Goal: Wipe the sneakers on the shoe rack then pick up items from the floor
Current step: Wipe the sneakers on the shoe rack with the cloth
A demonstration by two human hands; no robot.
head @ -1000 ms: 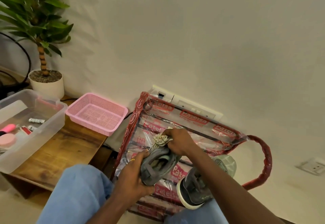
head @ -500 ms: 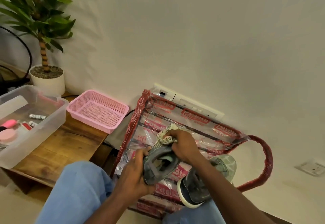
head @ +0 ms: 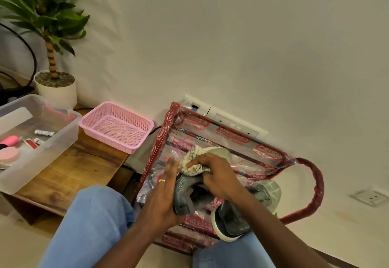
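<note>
A grey sneaker (head: 185, 196) is held over the shoe rack (head: 166, 139), a red-framed rack still wrapped in clear printed plastic. My left hand (head: 166, 192) supports the sneaker's left side with fingers stretched flat along it. My right hand (head: 219, 175) presses a crumpled cream patterned cloth (head: 194, 161) against the sneaker's toe end. A second grey sneaker (head: 246, 211) with a pale green toe and white sole lies on the rack to the right, partly hidden by my right forearm.
A pink mesh basket (head: 117, 126) and a clear plastic box (head: 40, 141) with small items sit on a low wooden table (head: 73, 170) at left. A potted plant (head: 54, 86) stands behind. My blue-clad knees fill the foreground. Wall sockets (head: 231, 120) sit behind the rack.
The sneaker has turned and shifted forward on the rack. My left fingers have straightened along its side, and my right hand has pushed the cloth toward the toe.
</note>
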